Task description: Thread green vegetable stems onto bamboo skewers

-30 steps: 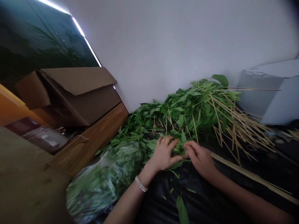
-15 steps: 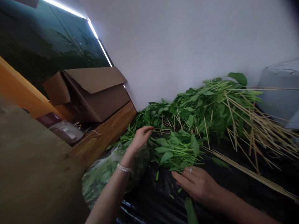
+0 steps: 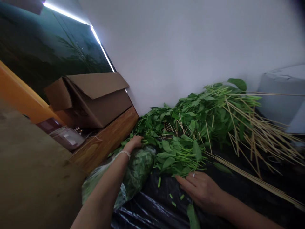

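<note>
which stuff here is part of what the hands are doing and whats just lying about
In use, it seems:
- near bunch of greens, right hand at its edge
- back heap of greens, left hand by its left end
- thin sticks beside the greens, probably

Apparently just lying about:
- cardboard box
- white box
- loose leaf

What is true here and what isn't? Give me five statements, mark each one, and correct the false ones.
1. The left hand has a bracelet at its wrist. True.
2. The ring is on the left hand. False: it is on the right hand.
3. Thin sticks jut out to the right of the leafy pile. True.
4. The plastic bag holds only sticks. False: greens show through it.
5. The cardboard box is in the picture's left half. True.
</note>
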Demonstrator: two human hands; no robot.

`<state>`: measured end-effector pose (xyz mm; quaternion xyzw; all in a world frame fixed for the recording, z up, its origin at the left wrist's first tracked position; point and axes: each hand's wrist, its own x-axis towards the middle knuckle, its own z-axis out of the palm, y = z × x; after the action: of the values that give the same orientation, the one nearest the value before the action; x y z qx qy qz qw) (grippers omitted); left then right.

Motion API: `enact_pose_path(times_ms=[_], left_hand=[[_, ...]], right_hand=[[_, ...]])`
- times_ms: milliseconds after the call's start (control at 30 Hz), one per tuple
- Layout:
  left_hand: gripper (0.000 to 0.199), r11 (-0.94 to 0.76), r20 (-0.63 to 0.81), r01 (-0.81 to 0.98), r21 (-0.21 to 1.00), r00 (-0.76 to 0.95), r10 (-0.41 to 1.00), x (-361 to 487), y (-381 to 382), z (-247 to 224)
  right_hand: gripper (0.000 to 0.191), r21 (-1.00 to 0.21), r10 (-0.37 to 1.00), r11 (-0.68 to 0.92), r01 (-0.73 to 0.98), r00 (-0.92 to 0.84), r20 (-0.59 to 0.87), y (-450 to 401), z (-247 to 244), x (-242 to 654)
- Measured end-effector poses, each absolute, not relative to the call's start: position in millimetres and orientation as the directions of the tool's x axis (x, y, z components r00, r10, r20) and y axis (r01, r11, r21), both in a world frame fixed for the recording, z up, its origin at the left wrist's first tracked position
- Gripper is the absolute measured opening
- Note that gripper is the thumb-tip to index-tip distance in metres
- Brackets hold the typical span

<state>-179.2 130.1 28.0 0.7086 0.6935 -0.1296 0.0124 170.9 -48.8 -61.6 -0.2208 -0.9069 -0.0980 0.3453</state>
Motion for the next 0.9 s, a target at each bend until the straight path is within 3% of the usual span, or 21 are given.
enact_pose_path(times_ms=[200, 400, 533, 633, 733, 900], left_hand=[[0.03, -0.088, -0.118, 0.989, -0.121, 0.073, 0.99, -204, 139, 76], [0.029, -0.038, 0.154, 0.989, -0.14, 0.059, 0.986, -204, 116, 115], [0.031, -0.074, 0.37, 0.969, -0.237, 0.16, 0.915, -180, 70, 108], [0.028, -0.194, 0.442, 0.946, -0.261, 0.296, 0.847, -159, 32, 84], [0.027, -0.277, 0.368, 0.926, -0.255, 0.358, 0.858, -143, 2, 57], [0.049, -0.348, 0.047, 0.922, -0.172, 0.36, 0.932, -140, -21, 52]], right_hand=[[0.037, 0.024, 0.35, 0.88, 0.475, -0.681, 0.643, -47, -63, 172], [0.034, 0.02, 0.344, 0.879, 0.476, -0.664, 0.664, -47, -57, 173], [0.032, 0.028, 0.341, 0.875, 0.483, -0.657, 0.673, -46, -56, 174], [0.031, 0.015, 0.336, 0.878, 0.478, -0.638, 0.693, -46, -55, 173], [0.029, 0.012, 0.332, 0.877, 0.48, -0.624, 0.707, -46, -54, 173], [0.032, 0.024, 0.318, 0.877, 0.48, -0.617, 0.72, -45, -58, 173]])
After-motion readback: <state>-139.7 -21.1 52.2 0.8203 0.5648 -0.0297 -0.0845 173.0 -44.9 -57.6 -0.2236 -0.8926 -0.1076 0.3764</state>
